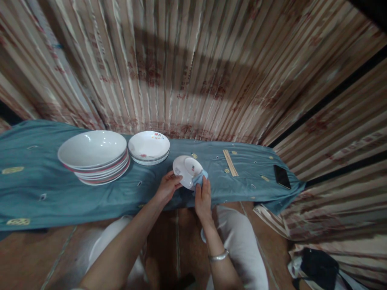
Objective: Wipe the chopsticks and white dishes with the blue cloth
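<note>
The left hand [169, 186] had a pinching grip on the near-left rim of a small white dish [185, 167], its thumb laid over the face turned toward the person. The right hand [204, 197] gripped a light-blue cloth [200, 178], pressing it against the opposite rim. The dish was held tilted to the right of the stack of floral plates [149, 146] and somewhat nearer the person; whether it touched the worktop [248, 161] could not be told.

Left of that stack, just beside it, rose a taller stack of white bowls and plates [96, 157], its wide top bowl overhanging those beneath. Well to the right of the floral plates lay a bundle of chopsticks [230, 163], and farther right again a black smartphone [282, 176].

The likeliest trouble was a slip: the glaze looked smooth, the left grip covered little of the rim, and a hard push from the cloth could twist the dish loose. A wide swing to the left could knock it against the floral plates and chip an edge. The taller stack seemed the riskier neighbour, since a tug on the wrinkled tablecloth beneath might shift its top-heavy pile.
</note>
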The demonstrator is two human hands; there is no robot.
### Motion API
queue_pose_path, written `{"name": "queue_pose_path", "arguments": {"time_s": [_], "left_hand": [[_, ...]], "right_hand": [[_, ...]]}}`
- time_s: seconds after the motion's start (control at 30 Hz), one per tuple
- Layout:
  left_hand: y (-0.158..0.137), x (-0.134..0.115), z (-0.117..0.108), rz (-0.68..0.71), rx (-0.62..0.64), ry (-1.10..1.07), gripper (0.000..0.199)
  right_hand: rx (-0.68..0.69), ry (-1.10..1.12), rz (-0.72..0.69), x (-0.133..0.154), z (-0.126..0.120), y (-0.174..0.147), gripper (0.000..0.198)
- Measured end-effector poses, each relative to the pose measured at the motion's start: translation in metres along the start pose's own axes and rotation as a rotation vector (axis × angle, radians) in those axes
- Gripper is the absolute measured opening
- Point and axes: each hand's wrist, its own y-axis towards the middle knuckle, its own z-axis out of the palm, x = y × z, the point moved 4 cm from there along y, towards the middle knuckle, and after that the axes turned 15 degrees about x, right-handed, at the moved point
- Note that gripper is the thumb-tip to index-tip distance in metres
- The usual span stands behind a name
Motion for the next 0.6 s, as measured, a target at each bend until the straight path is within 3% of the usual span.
{"name": "queue_pose_path", "arguments": {"time_s": [0.23,0.6], "left_hand": [[0.0,-0.001,0.002,0.001,0.013,-0.004,0.044],[-0.003,-0.004,0.007,0.02,0.003,-0.005,0.036]], "right_hand": [[0.01,-0.032,-0.027,0.019,0.003,-0.017,0.063],[0.095,-0.264,-0.179,0.058,0.014,-0.037,0.052]]}}
